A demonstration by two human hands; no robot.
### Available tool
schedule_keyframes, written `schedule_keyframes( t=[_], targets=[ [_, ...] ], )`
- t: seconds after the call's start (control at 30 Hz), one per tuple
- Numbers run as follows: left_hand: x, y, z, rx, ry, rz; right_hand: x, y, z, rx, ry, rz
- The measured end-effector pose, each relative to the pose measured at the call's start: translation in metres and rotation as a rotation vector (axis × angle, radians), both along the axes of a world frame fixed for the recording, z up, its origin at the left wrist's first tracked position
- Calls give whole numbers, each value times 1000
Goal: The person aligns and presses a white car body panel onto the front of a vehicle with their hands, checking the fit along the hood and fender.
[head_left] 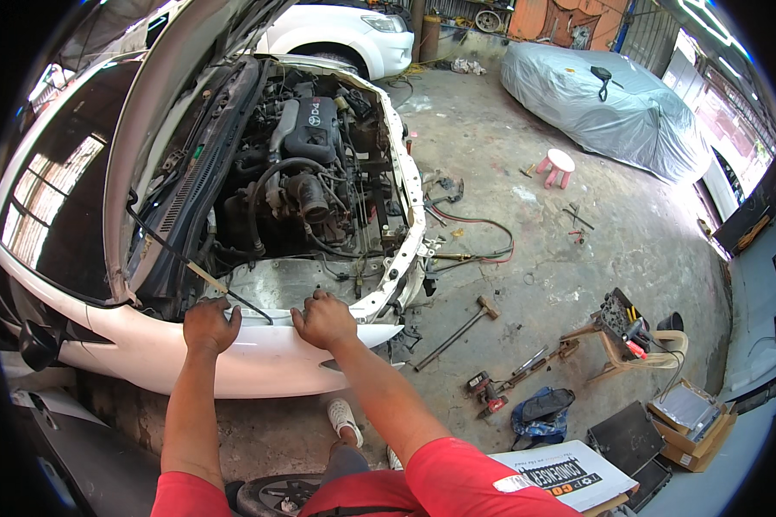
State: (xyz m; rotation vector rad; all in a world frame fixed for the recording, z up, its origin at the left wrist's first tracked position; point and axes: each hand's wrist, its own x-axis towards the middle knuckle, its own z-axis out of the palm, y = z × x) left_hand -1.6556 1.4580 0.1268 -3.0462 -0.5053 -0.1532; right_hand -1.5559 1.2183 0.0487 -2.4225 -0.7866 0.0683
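I lean both hands on the white fender (263,369), which spans the lower left and centre of the frame, below the open engine bay (272,276). My left grip (210,326) rests on its upper edge, fingers bent over it and thumb out to the right. My right grip (326,320) rests on the same edge, just right of it, fingers curled too. Whether either clamps the edge I cannot tell, since the fingertips are hidden. Between them a black rod (252,307) slants down to the edge. The engine (312,131) sits at upper centre. At lower right, a hammer (453,335), a drill (485,396) and a bag (543,414) lie on the floor (638,233)
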Motion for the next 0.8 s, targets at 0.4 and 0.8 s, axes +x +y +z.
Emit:
schedule_keyframes(
  t=[0.4, 0.8],
  targets=[
    [0, -4, 5, -10, 12, 10, -1, 0, 2, -15, 21, 6],
    [-1, -2, 4, -16, 1, 7, 0, 1, 1, -18, 3, -1]
  ],
)
